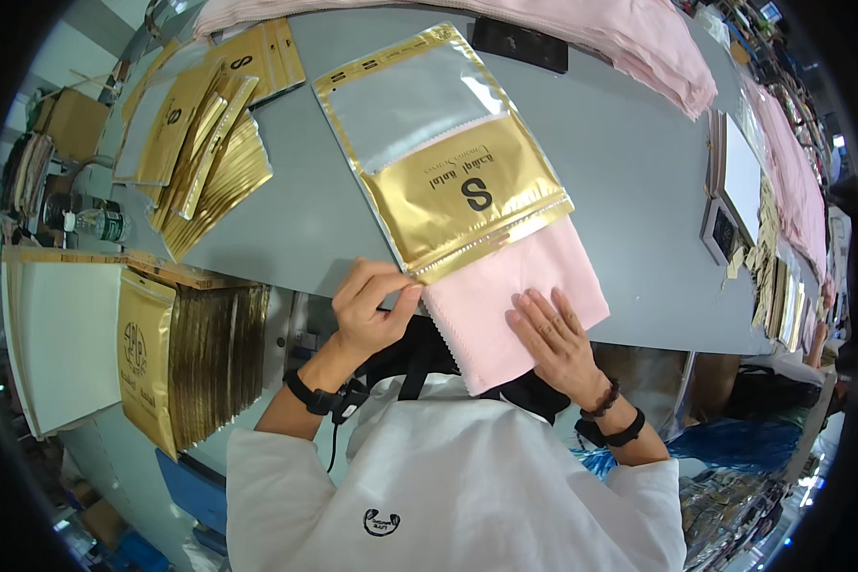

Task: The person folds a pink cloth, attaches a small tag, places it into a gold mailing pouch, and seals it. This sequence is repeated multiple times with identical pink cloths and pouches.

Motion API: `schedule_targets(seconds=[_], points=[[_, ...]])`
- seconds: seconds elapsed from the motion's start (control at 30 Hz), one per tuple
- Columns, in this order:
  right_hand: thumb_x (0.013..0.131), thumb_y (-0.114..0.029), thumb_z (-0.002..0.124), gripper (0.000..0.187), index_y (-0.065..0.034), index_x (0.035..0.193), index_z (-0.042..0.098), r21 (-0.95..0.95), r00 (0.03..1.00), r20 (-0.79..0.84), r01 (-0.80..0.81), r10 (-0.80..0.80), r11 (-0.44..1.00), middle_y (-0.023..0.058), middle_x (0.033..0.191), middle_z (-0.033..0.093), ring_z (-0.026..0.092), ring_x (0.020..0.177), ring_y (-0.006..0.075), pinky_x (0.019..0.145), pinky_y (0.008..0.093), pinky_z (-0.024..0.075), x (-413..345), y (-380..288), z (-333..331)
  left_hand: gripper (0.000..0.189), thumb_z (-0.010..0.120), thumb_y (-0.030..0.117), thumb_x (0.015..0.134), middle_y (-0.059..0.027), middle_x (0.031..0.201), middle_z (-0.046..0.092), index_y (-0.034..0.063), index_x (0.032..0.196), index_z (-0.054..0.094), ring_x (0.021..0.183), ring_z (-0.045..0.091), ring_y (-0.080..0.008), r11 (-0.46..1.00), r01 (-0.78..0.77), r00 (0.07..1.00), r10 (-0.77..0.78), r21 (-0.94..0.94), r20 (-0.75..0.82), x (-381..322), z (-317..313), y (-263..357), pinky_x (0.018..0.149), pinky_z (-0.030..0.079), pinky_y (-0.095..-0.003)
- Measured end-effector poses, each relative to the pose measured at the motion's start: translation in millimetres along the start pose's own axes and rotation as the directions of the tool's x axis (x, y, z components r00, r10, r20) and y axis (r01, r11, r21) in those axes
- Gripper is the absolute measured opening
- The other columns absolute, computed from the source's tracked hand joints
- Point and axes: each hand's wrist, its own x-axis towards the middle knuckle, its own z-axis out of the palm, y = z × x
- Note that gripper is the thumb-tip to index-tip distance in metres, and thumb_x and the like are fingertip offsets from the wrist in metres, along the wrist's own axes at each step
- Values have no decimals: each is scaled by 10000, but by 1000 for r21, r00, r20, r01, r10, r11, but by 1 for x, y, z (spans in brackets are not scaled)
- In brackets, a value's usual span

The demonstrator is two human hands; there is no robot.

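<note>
A gold and clear plastic zip bag [436, 157] lies on the grey table in front of me. A folded pink cloth [472, 322] is partly inside it; the rest sticks out of the bag's mouth and hangs over the near table edge. My left hand [375, 304] pinches the bag's near left corner between thumb and fingertips. With fingers nearly straight and side by side, my right hand [554, 339] rests flat on the exposed part of the cloth; whether it grips anything underneath is hidden.
Gold bags [214, 157] lie piled at the left, above a box of upright gold packages [146, 357]. A black phone [520, 44] and a long pink cloth stack [636, 36] lie at the far side. White boxes [740, 179] stand right, a plastic bottle [100, 224] left.
</note>
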Motion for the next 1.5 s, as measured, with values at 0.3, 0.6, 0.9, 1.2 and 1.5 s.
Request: schedule_targets(seconds=[0.3,0.6,0.9,1.2,1.5], points=[[804,19,711,545,-64,1341,677,173,984,-179,5,26,985,152,1441,632,616,1325,324,1159,497,464,35,-3,-27,318,815,73,765,-164,1060,710,-14,1062,741,965,685,-385,989,-66,920,9,132,391,-18,14,20,836,562,-467],[929,-85,685,329,-47,1255,694,-139,958,-286,-67,24,988,170,1294,699,716,1151,317,1031,457,568,38,1,-6,237,804,133,796,-190,1010,758,7,991,751,863,742,-376,987,-81,910,17,139,413,11,32,16,706,607,-462],[923,-78,660,355,-32,1273,693,-65,982,-185,-56,43,996,187,1331,680,687,1226,336,1055,475,552,53,3,-21,209,792,235,813,-156,785,750,38,873,754,649,707,-391,971,-9,898,-96,237,429,43,45,-6,553,542,-451],[880,-72,675,415,-57,1295,690,-48,987,-152,-52,44,997,186,1329,675,688,1210,338,1047,481,552,68,4,-37,241,763,255,853,-164,862,766,30,939,764,750,740,-363,979,179,898,-205,101,389,62,46,-21,630,579,-430],[851,22,643,570,-68,1413,616,215,979,-130,-129,159,968,229,1383,620,671,1220,378,1057,515,553,91,12,-2,266,718,146,867,-100,1052,772,110,1128,754,864,747,-336,974,-33,919,-58,224,389,40,47,17,735,619,-437]])
